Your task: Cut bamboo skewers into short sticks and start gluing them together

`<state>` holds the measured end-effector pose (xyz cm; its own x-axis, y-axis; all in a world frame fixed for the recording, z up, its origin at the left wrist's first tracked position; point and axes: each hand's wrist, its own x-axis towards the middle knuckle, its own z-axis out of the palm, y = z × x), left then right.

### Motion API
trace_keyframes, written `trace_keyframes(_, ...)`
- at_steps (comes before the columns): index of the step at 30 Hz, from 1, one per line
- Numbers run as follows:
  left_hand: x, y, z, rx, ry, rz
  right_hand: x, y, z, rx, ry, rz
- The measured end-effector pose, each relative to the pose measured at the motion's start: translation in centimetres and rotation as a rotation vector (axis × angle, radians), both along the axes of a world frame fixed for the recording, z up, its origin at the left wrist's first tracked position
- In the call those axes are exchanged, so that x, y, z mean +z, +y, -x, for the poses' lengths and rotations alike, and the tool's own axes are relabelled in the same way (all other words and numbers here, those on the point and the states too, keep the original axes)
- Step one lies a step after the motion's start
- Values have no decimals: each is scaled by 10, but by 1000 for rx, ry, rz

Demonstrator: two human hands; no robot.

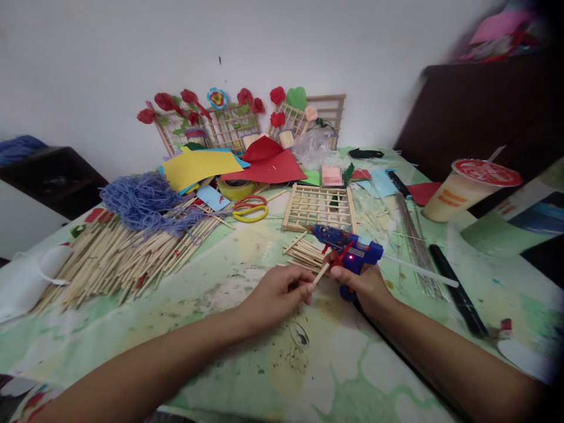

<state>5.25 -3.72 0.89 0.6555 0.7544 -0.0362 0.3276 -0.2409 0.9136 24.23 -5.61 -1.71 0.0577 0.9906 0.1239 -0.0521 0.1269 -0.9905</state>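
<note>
My left hand [282, 294] pinches a short wooden stick [321, 274] between thumb and fingers. My right hand [368, 288] is closed around the handle of a blue glue gun [368, 251], its small light lit and a clear glue stick [423, 271] poking out of the back. The gun's nozzle points left, close to the near edge of a wooden stick lattice [319, 205]. Just beyond my hands lies a small pile of short wooden sticks [306, 252], partly hidden by them.
To the left lie a large heap of sticks [118, 252], tangled blue yarn [138, 200] and scissors [249, 208]. Coloured paper [202, 167] and lattices with paper flowers [233, 120] stand behind. On the right are a drink cup [467, 191], wires [416, 241] and a black stick-like object [456, 288].
</note>
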Motion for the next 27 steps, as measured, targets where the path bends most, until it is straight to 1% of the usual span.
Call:
trace_keyframes(3,-9,-4,-4,14,-49,182,1,-2,6,-34,-50,72)
trace_keyframes(5,-12,-4,-5,20,-82,296,2,-3,8,-56,-46,115)
trace_keyframes(8,-14,-2,-5,14,-131,388,3,-3,8,-47,6,144)
trace_keyframes(14,-19,0,-4,0,-174,364,0,0,4,-27,111,108)
trace_keyframes(16,-19,-1,-5,14,-183,357,1,0,4,-27,125,104)
trace_keyframes(19,-15,-2,-6,92,-199,359,3,0,6,-46,142,123)
trace_keyframes(22,-11,1,-4,198,-275,351,6,0,7,-65,190,142)
trace_keyframes(25,-11,5,0,289,-360,301,8,1,7,-67,243,139)
trace_keyframes(27,-14,9,1,306,-347,267,8,1,7,-72,263,138)
